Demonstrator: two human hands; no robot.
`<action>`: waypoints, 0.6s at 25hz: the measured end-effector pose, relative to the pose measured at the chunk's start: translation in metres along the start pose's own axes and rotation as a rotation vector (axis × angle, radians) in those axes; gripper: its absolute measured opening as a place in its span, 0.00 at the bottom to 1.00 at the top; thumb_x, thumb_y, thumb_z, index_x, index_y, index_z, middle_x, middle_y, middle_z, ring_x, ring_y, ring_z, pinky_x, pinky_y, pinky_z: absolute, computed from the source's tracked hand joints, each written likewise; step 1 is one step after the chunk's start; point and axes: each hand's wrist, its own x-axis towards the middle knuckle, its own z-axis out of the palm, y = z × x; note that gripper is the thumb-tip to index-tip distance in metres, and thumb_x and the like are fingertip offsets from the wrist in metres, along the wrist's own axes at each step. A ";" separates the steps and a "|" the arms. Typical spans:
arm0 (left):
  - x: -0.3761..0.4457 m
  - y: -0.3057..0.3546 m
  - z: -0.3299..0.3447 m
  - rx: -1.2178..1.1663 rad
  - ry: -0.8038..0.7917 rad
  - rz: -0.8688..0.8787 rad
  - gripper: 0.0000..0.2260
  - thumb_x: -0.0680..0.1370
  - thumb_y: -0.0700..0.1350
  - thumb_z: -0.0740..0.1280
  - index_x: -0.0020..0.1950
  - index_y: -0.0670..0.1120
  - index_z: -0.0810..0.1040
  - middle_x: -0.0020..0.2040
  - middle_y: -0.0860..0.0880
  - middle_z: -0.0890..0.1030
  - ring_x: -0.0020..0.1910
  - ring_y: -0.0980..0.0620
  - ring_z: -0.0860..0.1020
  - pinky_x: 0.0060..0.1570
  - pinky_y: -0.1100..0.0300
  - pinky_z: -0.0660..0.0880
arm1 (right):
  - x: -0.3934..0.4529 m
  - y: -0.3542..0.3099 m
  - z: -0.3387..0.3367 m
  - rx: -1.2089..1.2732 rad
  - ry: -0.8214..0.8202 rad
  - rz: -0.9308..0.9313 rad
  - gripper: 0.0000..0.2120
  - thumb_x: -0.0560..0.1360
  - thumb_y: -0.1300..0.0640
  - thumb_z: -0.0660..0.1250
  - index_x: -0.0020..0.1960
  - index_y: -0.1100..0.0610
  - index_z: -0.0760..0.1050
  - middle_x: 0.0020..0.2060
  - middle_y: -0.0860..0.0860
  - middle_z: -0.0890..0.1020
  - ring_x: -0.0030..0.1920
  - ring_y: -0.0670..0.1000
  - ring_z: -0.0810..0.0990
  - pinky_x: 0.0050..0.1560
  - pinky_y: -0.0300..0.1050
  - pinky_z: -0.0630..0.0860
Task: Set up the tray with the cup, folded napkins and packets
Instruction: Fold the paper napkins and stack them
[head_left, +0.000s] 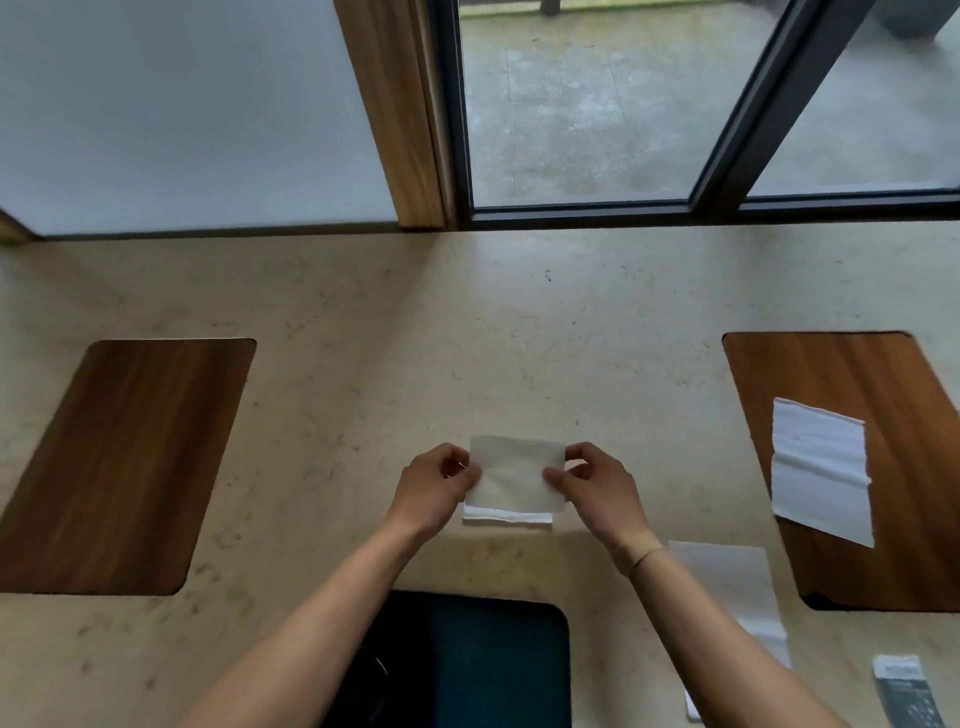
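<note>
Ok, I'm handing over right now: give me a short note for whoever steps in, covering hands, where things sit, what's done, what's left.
Left hand and right hand: each pinches a side of the napkin being folded, just above the table.
Right tray: one folded napkin lies on it.
Left tray: nothing on it.
Another napkin lies flat near the right forearm; a packet sits at the table's near right corner.
No cup in view.
Left: finish this fold, place it, add packets and cup.
</note>
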 end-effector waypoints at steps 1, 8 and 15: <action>0.001 -0.006 0.000 0.016 0.010 -0.007 0.02 0.76 0.47 0.69 0.43 0.50 0.80 0.38 0.52 0.83 0.35 0.56 0.79 0.41 0.59 0.75 | -0.001 0.003 0.004 -0.034 -0.008 0.005 0.06 0.71 0.49 0.70 0.47 0.46 0.77 0.37 0.46 0.84 0.38 0.46 0.82 0.39 0.44 0.76; 0.005 -0.037 0.007 0.252 0.029 -0.010 0.04 0.76 0.53 0.68 0.42 0.58 0.75 0.38 0.61 0.79 0.38 0.64 0.77 0.36 0.69 0.72 | 0.002 0.018 0.023 -0.372 0.006 -0.029 0.10 0.73 0.45 0.66 0.53 0.44 0.72 0.40 0.43 0.81 0.40 0.45 0.79 0.41 0.46 0.79; 0.013 -0.046 0.013 0.333 0.062 0.015 0.05 0.75 0.57 0.67 0.41 0.60 0.74 0.38 0.62 0.80 0.38 0.63 0.78 0.46 0.53 0.80 | 0.009 0.021 0.027 -0.448 0.068 -0.053 0.13 0.74 0.47 0.67 0.58 0.46 0.72 0.38 0.42 0.79 0.37 0.44 0.78 0.36 0.42 0.75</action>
